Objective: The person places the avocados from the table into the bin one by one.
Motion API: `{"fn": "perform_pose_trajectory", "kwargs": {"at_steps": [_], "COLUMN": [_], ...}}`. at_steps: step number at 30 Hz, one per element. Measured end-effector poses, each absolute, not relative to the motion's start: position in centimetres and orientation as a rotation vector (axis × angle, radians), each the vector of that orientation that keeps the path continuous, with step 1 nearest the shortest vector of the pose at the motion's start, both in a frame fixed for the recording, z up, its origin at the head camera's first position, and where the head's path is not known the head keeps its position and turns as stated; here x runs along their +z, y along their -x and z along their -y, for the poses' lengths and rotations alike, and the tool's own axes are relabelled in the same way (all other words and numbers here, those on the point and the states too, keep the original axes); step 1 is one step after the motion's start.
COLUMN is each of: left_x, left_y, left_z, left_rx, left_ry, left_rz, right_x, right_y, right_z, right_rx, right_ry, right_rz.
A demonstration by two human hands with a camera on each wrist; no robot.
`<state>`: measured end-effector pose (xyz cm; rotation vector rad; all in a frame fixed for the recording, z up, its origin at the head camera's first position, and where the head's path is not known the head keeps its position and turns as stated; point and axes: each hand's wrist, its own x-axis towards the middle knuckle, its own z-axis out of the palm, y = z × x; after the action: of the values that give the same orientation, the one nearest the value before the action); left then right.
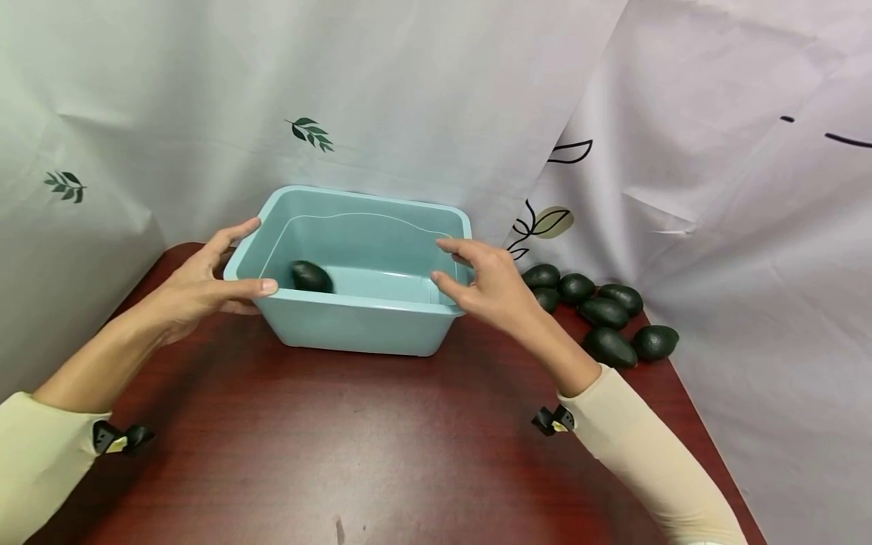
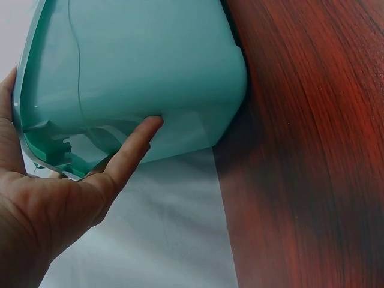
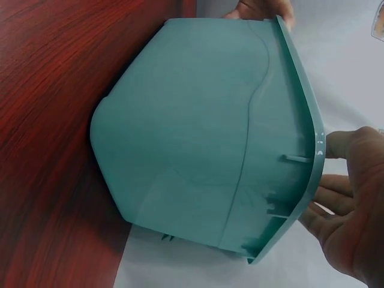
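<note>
A light-blue plastic bin (image 1: 361, 327) stands on the table, with one dark green avocado (image 1: 312, 277) lying inside at its left. My left hand (image 1: 197, 281) grips the bin's left end, thumb along the front rim. In the left wrist view, one finger lies against the bin's outer wall. At the right end, my right hand (image 1: 496, 286) is over the rim with thumb and fingers parted and nothing between them. The right wrist view shows those fingers (image 3: 333, 201) partly behind the rim; whether they touch it I cannot tell.
Several avocados (image 1: 605, 312) lie grouped on the dark red wooden table (image 1: 381, 439), right of the bin near the table's edge. Pale patterned cloth (image 1: 409, 98) hangs behind and along both sides. A black wrist camera (image 1: 553, 420) sits at the right cuff.
</note>
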<state>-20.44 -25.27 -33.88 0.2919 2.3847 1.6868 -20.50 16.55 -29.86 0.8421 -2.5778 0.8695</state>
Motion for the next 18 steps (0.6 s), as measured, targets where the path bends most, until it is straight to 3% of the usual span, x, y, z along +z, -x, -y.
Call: {"fn": "perform_pose_trajectory", "kwargs": {"at_steps": [18], "left_x": [-33.8], "left_y": [20.4], "left_z": [25.3], "left_rx": [1.696], "left_ry": [-0.288], "left_rz": [-2.368], "right_x": [-29.9], "right_y": [20.5], "right_z": [-18.5], "right_rx": [1.030], "right_ry": [-0.733], "right_rz": [2.550]}}
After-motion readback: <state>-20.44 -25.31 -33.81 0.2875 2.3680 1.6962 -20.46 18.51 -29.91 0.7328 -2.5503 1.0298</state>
